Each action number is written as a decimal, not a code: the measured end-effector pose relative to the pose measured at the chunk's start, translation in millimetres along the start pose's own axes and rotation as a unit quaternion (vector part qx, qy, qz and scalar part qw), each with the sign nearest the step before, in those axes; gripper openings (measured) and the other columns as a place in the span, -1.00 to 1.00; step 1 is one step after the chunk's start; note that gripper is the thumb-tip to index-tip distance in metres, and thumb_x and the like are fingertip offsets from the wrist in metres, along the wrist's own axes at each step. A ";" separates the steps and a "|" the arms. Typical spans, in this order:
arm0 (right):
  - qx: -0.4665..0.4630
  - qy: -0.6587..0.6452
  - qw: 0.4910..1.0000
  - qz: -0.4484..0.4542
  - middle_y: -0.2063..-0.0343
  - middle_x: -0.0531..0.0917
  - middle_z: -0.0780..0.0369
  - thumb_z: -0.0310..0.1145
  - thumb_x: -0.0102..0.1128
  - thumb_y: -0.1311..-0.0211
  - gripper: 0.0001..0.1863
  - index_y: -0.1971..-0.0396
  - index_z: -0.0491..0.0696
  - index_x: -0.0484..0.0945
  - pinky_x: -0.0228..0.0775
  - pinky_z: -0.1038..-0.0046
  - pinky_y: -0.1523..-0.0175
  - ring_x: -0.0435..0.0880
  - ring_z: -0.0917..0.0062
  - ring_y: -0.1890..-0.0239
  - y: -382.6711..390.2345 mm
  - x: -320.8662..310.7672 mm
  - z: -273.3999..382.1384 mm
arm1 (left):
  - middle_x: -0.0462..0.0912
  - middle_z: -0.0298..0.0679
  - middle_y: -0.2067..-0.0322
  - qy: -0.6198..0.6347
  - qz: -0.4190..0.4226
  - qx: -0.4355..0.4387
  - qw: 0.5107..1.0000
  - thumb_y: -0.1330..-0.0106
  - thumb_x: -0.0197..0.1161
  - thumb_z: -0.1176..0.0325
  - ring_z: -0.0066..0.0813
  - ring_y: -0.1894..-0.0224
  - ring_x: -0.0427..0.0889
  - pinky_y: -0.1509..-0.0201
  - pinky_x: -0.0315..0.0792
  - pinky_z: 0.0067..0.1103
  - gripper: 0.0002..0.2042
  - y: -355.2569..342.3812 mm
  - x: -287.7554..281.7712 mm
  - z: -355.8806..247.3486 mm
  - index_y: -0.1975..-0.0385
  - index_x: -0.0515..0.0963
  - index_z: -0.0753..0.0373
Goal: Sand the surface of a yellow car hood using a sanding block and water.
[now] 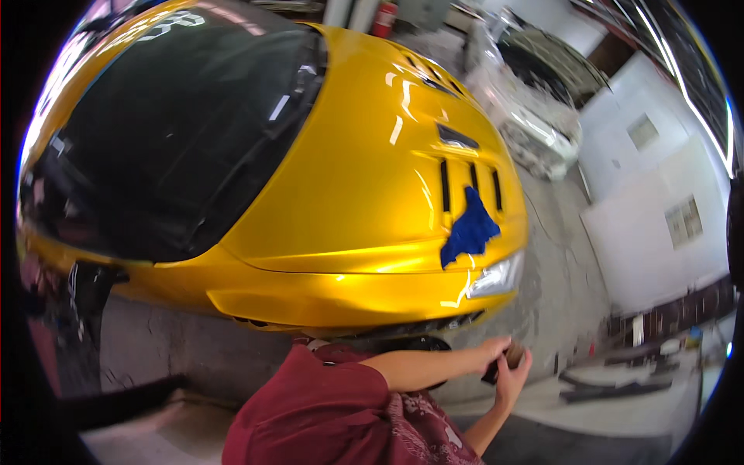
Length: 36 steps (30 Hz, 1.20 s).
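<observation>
My left hand (pixel 494 350) and my right hand (pixel 511 377) are close together in front of the yellow car's front corner. Between them is a small brown block-like thing (pixel 514 355) with a dark part below; its kind is too small to make out. Fingers of both hands are closed around it. On the yellow car's hood (pixel 364 178), near the headlight (pixel 496 277), lies a crumpled dark blue cloth (pixel 470 229). It partly covers the black vent slots (pixel 473 177), apart from my hands.
A second car (pixel 535 124) under clear plastic sheeting stands beyond the hood, with white panels (pixel 659 147) to its right. A red fire extinguisher (pixel 384 19) is at the back. Dark strips (pixel 612 387) lie on a pale surface at the lower right. A thin cable crosses the grey floor (pixel 566 248).
</observation>
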State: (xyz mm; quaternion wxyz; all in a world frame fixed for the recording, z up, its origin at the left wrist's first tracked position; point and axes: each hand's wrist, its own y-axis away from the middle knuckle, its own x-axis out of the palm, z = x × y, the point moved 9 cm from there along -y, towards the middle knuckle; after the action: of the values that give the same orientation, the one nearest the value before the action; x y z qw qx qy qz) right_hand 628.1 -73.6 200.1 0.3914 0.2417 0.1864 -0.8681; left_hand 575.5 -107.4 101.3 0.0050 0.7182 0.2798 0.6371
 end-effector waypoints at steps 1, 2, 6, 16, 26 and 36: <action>0.005 -0.020 1.000 -0.015 -0.10 0.44 0.04 -0.46 0.46 -0.01 -0.19 -0.26 -0.21 0.21 0.29 0.35 -0.26 0.46 0.36 -0.13 -0.4 -3.3 3.8 | 0.63 -0.24 0.23 0.047 0.062 -0.037 0.996 -0.45 0.06 0.12 -0.37 0.18 0.60 0.02 0.50 -0.37 -0.72 -1.4 13.2 4.3 0.19 0.56 0.20; 0.006 -0.096 0.995 0.005 -0.09 0.43 0.09 -0.47 0.44 -0.05 -0.22 -0.26 -0.17 0.20 0.33 0.35 -0.24 0.47 0.42 -0.11 -1.4 8.1 23.1 | 0.64 -0.21 0.20 0.068 0.082 -0.024 0.994 -0.44 0.08 0.10 -0.35 0.14 0.61 -0.01 0.50 -0.37 -0.70 -2.1 9.6 -7.8 0.14 0.56 0.22; 0.162 -0.387 0.906 0.051 0.12 0.59 0.17 -0.34 0.19 -0.30 -0.47 -0.23 -0.10 0.29 0.45 0.44 0.17 0.58 0.49 0.16 -2.6 15.5 21.4 | 0.60 -0.15 0.23 0.031 0.217 0.056 0.974 -0.48 0.03 0.16 -0.30 0.20 0.61 0.11 0.54 -0.31 -0.71 30.2 31.7 -57.4 -0.02 0.42 0.21; 0.167 -0.471 0.861 0.100 0.06 0.63 0.06 -0.28 -0.13 -0.48 -0.62 -0.19 -0.13 0.33 0.57 0.36 0.28 0.65 0.42 0.31 22.4 10.9 50.5 | 0.59 -0.22 0.16 -0.077 0.075 0.066 0.992 -0.54 -0.03 0.18 -0.42 0.19 0.56 0.15 0.53 -0.45 -0.68 47.1 22.3 -52.1 -0.13 0.39 0.21; 0.009 -0.092 0.989 -0.117 0.35 0.60 0.22 -0.42 0.49 -0.01 -0.39 -0.04 -0.10 0.35 0.47 0.52 0.34 0.59 0.57 0.41 23.8 -20.5 61.1 | 0.54 -0.17 -0.08 -0.058 0.061 0.098 0.992 -0.51 0.06 0.25 -0.31 -0.09 0.56 -0.19 0.45 -0.30 -0.67 54.0 20.9 -53.6 -0.17 0.39 0.25; -0.172 0.153 0.956 -0.183 0.22 0.56 0.12 -0.43 0.46 0.11 -0.50 0.08 -0.12 0.55 0.47 0.32 0.13 0.58 0.28 0.20 35.0 -10.5 97.9 | 0.46 -0.20 -0.19 0.008 0.096 0.128 0.987 -0.55 -0.05 0.18 -0.33 -0.16 0.48 -0.29 0.38 -0.34 -0.61 77.6 38.1 -63.0 -0.26 0.30 0.22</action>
State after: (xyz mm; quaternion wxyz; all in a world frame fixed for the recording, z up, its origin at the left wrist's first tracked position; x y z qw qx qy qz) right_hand 634.3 -139.4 281.0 0.2279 0.2623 0.4318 -0.8323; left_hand 549.6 -179.3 176.2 -0.1504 0.7315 0.2893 0.5988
